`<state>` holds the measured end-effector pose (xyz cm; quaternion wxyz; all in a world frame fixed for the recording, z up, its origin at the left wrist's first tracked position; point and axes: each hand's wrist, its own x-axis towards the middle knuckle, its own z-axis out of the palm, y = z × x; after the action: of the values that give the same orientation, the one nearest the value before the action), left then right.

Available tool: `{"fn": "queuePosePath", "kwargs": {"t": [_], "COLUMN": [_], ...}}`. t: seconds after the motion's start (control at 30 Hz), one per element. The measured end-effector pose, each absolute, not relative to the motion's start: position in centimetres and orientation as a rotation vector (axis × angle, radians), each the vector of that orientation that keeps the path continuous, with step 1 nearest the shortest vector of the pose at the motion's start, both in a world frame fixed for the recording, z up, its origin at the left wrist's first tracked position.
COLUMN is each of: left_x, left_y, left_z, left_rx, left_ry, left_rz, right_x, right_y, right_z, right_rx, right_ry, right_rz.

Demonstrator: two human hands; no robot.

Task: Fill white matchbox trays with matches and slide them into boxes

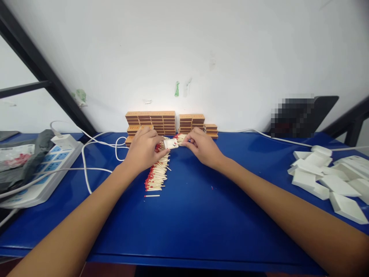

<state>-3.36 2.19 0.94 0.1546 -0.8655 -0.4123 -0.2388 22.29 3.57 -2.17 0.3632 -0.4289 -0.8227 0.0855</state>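
Note:
My left hand (142, 150) is closed around a small white matchbox tray (170, 143), thumb and fingers pinching its left end. My right hand (203, 147) is closed on a bundle of red-tipped matches (181, 138) at the tray's right end. The two hands meet over the far middle of the blue table (201, 215). A row of loose red-tipped matches (156, 177) lies on the table just below my left hand, and one match lies apart at its near end.
Stacks of brown matchboxes (161, 122) line the white wall behind the hands. A white power strip (43, 169) with white cables (86, 161) sits at left. A heap of white inner trays (328, 179) lies at right. A dark blurred object stands at back right.

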Motion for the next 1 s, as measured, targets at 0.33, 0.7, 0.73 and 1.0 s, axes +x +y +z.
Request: {"fn": "queuePosePath", "kwargs": {"t": [0.33,0.7,0.73,1.0], "left_x": [-2.7,-3.7,-3.7,-3.7], "left_y": [1.6,2.1,2.1,2.1], "left_z": [1.2,1.5,1.5,1.5], "left_rx": [-2.556,-2.327,-2.325,-2.326], "left_ry": [-1.097,-1.25,-1.25,-1.244], "left_rz": [-0.705,-0.723,-0.723,-0.724], "right_x": [21.5,22.7,22.6,22.7], "right_y": [2.9,5.3,5.3,5.3], "right_z": [-2.1,-4.0,-4.1,-3.9], "right_rx": [-1.061,-1.194,-1.202,-1.236], "right_ry": [-2.181,-2.192,-2.198,-2.289], "right_rz": [0.191,0.249,0.245,0.232]}}
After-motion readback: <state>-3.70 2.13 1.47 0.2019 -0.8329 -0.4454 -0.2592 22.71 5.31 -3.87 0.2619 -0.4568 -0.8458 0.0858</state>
